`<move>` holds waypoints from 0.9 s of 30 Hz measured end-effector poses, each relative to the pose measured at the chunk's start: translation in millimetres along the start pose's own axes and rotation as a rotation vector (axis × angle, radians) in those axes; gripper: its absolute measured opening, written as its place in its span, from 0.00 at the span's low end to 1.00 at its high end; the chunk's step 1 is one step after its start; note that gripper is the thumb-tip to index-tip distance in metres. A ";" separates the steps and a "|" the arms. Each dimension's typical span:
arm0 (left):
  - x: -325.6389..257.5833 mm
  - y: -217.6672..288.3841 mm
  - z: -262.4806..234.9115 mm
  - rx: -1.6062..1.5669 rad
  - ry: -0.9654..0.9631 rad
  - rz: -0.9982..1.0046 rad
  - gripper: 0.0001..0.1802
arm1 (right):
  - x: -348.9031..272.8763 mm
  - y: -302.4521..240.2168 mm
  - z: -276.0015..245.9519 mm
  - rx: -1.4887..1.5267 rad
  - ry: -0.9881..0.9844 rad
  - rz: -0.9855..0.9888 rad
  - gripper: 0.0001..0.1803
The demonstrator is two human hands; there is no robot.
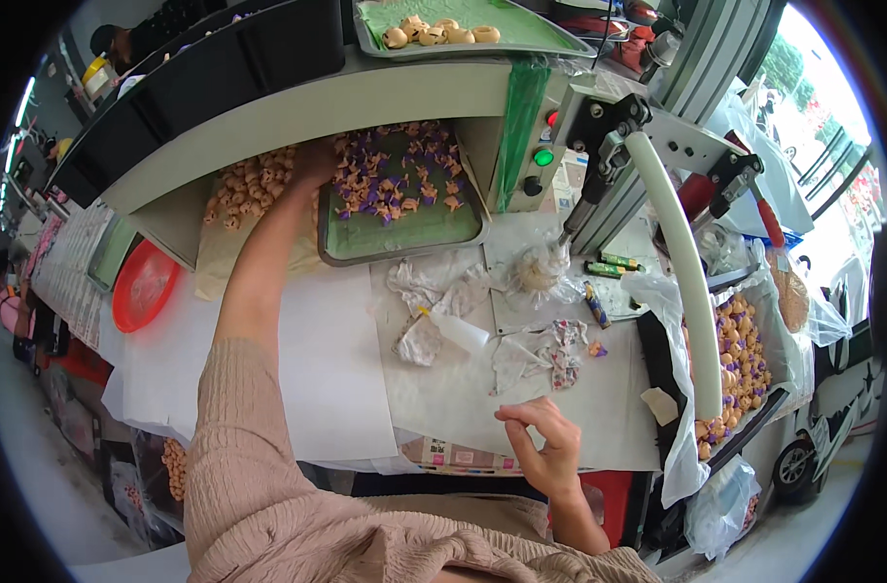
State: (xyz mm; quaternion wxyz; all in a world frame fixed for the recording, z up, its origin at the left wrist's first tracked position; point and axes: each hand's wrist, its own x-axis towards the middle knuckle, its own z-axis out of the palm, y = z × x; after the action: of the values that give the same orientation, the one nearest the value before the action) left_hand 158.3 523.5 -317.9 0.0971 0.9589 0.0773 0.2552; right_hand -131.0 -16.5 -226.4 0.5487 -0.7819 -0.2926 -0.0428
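Left hand (312, 160) stretched to 11 o'clock, resting among tan pastry pieces (249, 185) on brown paper; grip hidden, cannot tell. Just right, grey tray (404, 233) with purple-and-tan pieces (395, 175). Squeeze bottle (453, 330) at centre. Right hand (545, 437) at 5 o'clock, thumb and forefinger pinched, nothing visible between.

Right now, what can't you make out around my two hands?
- Left hand, head view: fingers run under the grey shelf, so any grip on the tan pieces is hidden.
- Right hand: pinched fingertips, anything between them too small to tell.
- Purple and tan pieces in the tray: too small to identify.
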 end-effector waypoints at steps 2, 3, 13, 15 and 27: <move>24.1 -26.6 16.1 -0.264 -0.109 -0.293 0.24 | 13.5 4.8 1.3 0.007 -0.025 -0.010 0.11; 38.7 28.7 19.9 -0.085 -0.282 -0.239 0.25 | 18.7 12.9 0.1 -0.022 -0.007 0.059 0.10; 82.7 -4.1 57.0 -0.234 -0.211 -0.035 0.25 | 75.9 57.1 6.1 0.009 -0.062 0.091 0.10; 81.4 7.0 52.2 -0.195 -0.241 -0.035 0.24 | 76.4 64.1 3.8 0.001 -0.052 0.096 0.10; 54.0 26.4 28.7 -0.051 -0.249 0.091 0.20 | 42.7 59.5 -5.1 0.074 -0.086 0.077 0.10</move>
State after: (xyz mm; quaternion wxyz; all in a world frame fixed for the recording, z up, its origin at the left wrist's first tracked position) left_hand 221.7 504.4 -310.7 0.1187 0.9829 0.0147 0.1402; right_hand -64.4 -17.0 -257.3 0.5655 -0.7729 -0.2870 0.0231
